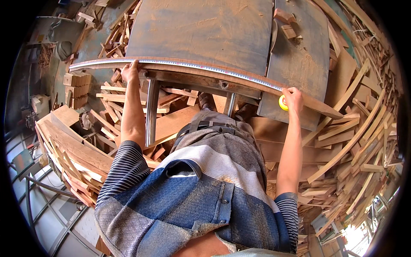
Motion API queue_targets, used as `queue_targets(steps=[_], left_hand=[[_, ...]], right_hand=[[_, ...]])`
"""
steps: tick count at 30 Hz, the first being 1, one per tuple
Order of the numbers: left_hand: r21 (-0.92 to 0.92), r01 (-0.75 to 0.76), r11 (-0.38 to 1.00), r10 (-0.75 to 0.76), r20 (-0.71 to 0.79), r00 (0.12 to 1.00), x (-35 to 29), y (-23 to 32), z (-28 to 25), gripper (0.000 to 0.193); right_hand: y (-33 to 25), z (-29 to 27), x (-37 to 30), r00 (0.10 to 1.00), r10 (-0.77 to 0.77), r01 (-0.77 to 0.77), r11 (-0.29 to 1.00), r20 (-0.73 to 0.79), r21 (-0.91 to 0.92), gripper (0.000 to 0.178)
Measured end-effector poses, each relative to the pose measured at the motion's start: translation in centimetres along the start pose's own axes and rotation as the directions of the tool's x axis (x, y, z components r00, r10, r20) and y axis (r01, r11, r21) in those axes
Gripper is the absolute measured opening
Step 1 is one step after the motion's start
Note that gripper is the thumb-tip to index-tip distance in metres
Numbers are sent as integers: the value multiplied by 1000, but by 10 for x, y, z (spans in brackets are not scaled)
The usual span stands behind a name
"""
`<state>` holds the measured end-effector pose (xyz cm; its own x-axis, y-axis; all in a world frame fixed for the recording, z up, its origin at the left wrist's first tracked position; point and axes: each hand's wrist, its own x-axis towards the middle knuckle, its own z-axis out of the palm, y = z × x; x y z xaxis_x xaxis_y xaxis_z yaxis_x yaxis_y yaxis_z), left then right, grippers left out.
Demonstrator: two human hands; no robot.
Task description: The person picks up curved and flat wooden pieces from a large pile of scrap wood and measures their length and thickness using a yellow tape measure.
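A long, narrow wooden strip (317, 105) lies across the near edge of a grey metal machine table (195, 32), its ends reaching past both sides. Along the strip runs the pulled-out white blade (231, 74) of a tape measure. My left hand (130, 71) is closed at the strip's near edge, fingertips over the blade and the wood. Toward the right end, my right hand (293, 99) grips the yellow case (283, 103) of the tape measure, partly hidden by the fingers.
Small wood blocks (288, 31) and sawdust lie on the table's right part. Stacked blocks (77, 90) stand at the left, above a pile of boards (77, 150). Many offcuts (364, 137) heap up on the right. Metal legs (152, 113) show below the table.
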<state>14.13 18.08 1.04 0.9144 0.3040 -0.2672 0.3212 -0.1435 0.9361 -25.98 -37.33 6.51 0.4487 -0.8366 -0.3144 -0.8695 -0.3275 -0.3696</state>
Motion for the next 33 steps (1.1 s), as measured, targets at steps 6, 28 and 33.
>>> queue_targets(steps=[6,28,33], left_hand=[[-7,-10,1000,10,-8,1000,8,-8,-4,16],[-9,-27,1000,27,0,1000,10,-12,-6,17],[-29,-30,999,30,-11,999,14,-16,-4,16]], right_hand=[[-6,-4,-2,1000,1,-2,1000,31,12,36],[-5,-4,-3,999,-21,19,998,34,62,37],[-7,-6,-5,999,-1,-1,999,32,53,36]])
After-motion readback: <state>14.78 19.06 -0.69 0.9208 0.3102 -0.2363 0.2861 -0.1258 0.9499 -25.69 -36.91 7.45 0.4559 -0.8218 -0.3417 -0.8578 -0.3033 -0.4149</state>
